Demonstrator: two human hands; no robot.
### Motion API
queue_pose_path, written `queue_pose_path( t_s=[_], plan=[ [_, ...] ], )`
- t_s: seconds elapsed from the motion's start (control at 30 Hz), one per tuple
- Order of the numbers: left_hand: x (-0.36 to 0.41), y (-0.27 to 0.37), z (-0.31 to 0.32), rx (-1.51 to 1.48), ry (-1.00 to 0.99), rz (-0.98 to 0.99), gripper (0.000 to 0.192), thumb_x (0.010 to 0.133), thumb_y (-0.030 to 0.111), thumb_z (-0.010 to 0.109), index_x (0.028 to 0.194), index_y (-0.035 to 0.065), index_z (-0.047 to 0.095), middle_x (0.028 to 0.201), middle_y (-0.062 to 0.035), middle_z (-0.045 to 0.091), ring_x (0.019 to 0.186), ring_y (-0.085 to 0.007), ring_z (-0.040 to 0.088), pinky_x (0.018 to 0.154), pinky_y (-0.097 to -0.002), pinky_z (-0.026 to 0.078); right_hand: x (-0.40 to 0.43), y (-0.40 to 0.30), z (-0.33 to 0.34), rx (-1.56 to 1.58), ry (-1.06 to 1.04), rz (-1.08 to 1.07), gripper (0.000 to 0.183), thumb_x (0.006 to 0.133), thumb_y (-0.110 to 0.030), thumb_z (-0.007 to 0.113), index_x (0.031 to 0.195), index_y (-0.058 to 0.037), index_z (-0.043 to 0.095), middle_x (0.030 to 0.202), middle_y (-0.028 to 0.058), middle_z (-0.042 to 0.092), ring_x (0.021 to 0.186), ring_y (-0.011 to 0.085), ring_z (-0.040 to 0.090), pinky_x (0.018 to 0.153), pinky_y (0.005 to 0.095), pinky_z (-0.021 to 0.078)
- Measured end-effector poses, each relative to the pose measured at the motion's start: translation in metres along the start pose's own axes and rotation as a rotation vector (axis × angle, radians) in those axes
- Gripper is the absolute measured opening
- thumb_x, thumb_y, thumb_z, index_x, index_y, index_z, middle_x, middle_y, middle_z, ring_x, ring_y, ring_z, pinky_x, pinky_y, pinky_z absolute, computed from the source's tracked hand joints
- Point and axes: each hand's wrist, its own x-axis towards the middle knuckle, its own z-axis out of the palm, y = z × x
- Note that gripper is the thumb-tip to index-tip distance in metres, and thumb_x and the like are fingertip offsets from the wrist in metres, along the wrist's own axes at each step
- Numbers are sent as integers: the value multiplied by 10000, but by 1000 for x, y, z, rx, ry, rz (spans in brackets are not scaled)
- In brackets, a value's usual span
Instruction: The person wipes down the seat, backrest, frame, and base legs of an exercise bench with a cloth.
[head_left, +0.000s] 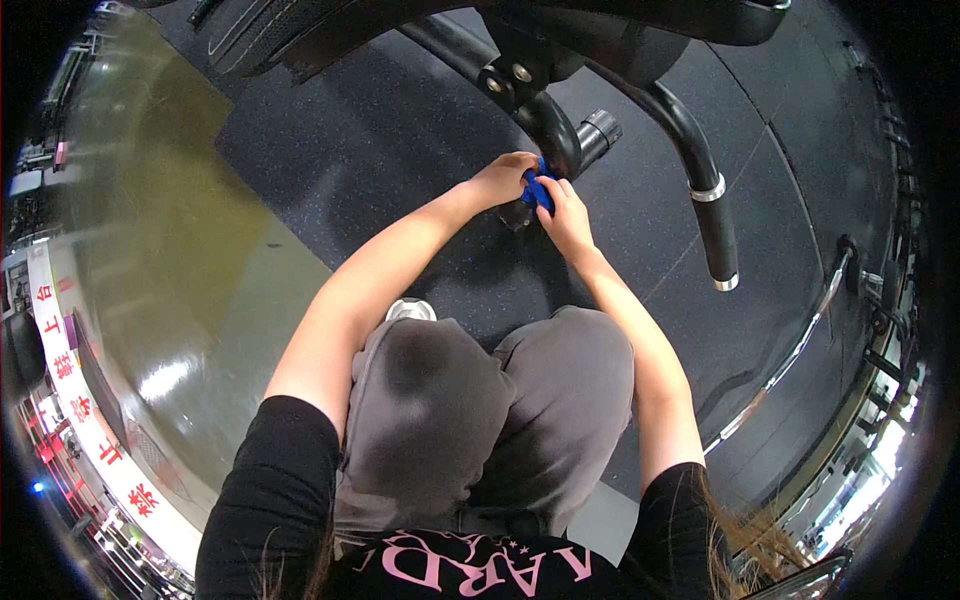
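Note:
Both of my hands meet in front of my knees, at the lower end of a black curved tube of a gym machine (555, 135). My left hand (506, 178) grips a blue cloth (538, 191) from the left, its fingers partly hidden by the tube and cloth. From the right, my right hand (566, 214) pinches the same cloth between thumb and fingers. The cloth is bunched against the tube's end. Just above my right hand, a short black stub with a ribbed end cap (600, 135) juts from the tube.
A black handle with a foam grip (714, 232) hangs at the right. The machine's padded part (300, 37) crosses the top. A curved chrome bar (787, 360) lies farther right. Dark speckled rubber flooring (337, 165) borders a glossy greenish floor (180, 225).

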Motion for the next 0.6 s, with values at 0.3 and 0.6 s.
queue_pose_path(
  t_s=[0.3,0.6],
  plan=[
    [-15,5,-20,20,-203,43,160,676,-26,486,827,4,529,793,-182,561,811,-368,535,691,-414,415,-13,-5,5,151,-108,-43,384,660,-9,591,1030,-59,499,936,141,518,878,339,526,747,361,437],
    [-60,21,-30,184,-368,-6,163,690,-21,529,851,-1,517,904,-168,507,889,-346,505,762,-406,404,-27,-16,8,-70,-330,-320,397,658,-53,617,1041,-86,520,882,117,474,831,299,509,706,379,438]
  ],
)
